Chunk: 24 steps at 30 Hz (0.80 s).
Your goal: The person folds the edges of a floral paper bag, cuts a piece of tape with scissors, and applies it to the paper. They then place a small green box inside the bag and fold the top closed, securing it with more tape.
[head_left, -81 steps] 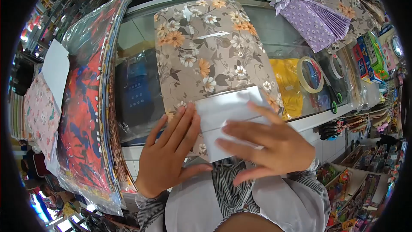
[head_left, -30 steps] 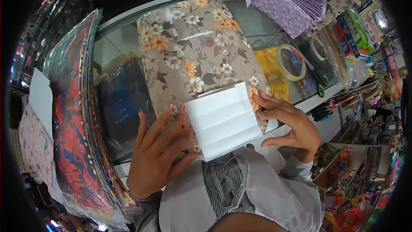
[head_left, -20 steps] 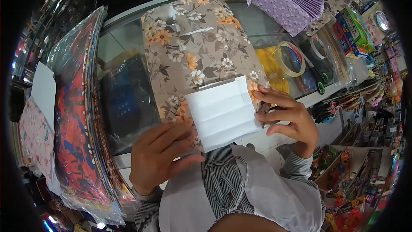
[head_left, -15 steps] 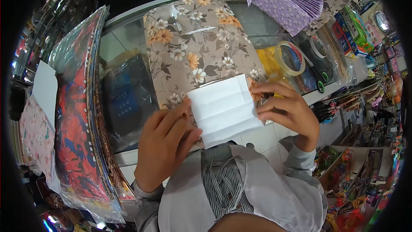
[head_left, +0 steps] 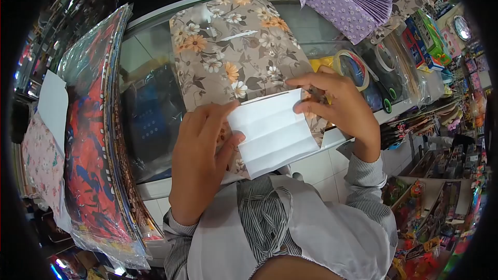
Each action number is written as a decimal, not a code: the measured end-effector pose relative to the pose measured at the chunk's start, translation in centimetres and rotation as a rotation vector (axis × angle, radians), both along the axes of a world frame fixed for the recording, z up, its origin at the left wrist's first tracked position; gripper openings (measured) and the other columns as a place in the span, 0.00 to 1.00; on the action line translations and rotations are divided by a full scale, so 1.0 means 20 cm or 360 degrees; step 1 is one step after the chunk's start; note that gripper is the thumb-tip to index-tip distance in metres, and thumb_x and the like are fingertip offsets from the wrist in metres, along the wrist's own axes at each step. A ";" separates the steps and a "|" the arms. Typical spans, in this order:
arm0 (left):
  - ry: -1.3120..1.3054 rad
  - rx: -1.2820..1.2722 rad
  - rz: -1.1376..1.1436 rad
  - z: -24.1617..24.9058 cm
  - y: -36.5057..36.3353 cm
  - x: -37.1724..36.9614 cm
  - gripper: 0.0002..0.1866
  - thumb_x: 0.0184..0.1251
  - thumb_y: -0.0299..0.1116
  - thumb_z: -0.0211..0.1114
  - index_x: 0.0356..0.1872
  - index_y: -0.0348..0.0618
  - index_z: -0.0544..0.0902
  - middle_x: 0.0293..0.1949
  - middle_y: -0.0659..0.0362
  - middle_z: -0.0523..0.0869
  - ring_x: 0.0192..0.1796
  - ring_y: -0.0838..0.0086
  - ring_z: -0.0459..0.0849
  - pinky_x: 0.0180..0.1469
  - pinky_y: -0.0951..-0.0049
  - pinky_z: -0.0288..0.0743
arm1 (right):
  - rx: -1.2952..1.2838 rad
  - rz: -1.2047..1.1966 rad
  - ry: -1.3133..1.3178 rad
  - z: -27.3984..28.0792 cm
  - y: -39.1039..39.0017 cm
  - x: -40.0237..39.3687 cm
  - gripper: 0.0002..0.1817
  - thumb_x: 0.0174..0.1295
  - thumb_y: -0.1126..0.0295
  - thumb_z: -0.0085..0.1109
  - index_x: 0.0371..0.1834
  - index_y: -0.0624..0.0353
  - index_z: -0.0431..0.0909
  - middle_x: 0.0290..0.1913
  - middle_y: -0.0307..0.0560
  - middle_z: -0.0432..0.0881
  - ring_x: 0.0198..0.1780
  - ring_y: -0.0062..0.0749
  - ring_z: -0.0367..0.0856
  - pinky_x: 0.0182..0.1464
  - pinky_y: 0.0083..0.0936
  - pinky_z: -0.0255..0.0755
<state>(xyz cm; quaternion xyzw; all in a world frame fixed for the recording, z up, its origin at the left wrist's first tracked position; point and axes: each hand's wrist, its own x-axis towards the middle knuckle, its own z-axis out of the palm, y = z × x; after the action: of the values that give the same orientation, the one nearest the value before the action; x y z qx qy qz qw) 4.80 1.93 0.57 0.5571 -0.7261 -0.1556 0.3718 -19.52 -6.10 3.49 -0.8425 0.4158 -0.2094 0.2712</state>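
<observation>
A sheet of white paper [head_left: 274, 134] with several crosswise fold lines lies over the near end of a flat floral-wrapped package [head_left: 233, 52]. A thin brown strip shows along its top edge. My left hand [head_left: 199, 148] grips the paper's left side, thumb on the white face and forefinger at the upper left corner. At the upper right corner, my right hand [head_left: 345, 103] pinches the paper, its thumb on the white side and its forefinger reaching along the top edge.
Under the package is a glass-topped counter [head_left: 148, 46]. Rolls of tape [head_left: 340, 67] and green-handled scissors [head_left: 386, 101] lie to the right. Behind them sits a purple pleated gift wrap [head_left: 353, 8]. Plastic-covered sheets [head_left: 96, 140] stand at the left, and shelves of goods [head_left: 430, 223] line the right.
My right hand has moved up from the paper's right side to its upper right corner. My left thumb and fingers have slid higher along the left edge.
</observation>
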 end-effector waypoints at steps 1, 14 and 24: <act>0.0031 0.0034 0.0014 0.00 0.00 0.00 0.23 0.55 0.27 0.70 0.55 0.42 0.80 0.44 0.54 0.80 0.45 0.62 0.78 0.49 0.65 0.73 | -0.0028 -0.0016 -0.0029 -0.01 0.00 0.01 0.20 0.51 0.73 0.70 0.49 0.58 0.79 0.40 0.47 0.81 0.37 0.38 0.80 0.40 0.28 0.73; 0.0066 0.0033 0.0000 -0.03 0.00 -0.01 0.17 0.49 0.22 0.72 0.44 0.44 0.86 0.36 0.58 0.79 0.37 0.68 0.80 0.36 0.72 0.76 | -0.0408 0.0140 -0.0177 -0.08 0.08 0.00 0.15 0.49 0.68 0.73 0.39 0.58 0.84 0.35 0.44 0.78 0.34 0.37 0.78 0.36 0.28 0.74; -0.0445 -0.0216 -0.0259 -0.02 0.06 -0.02 0.21 0.49 0.38 0.75 0.46 0.43 0.85 0.51 0.60 0.83 0.45 0.68 0.81 0.47 0.66 0.73 | -0.0824 0.0176 -0.0093 -0.17 0.16 -0.01 0.13 0.49 0.69 0.72 0.37 0.61 0.84 0.44 0.43 0.82 0.40 0.37 0.78 0.43 0.31 0.72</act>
<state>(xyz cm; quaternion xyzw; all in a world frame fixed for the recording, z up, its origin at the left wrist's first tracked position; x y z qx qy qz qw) 4.35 3.13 0.21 0.4864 -0.8222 -0.0568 0.2902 -19.76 -2.97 0.06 -0.8989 0.2936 -0.3178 0.0696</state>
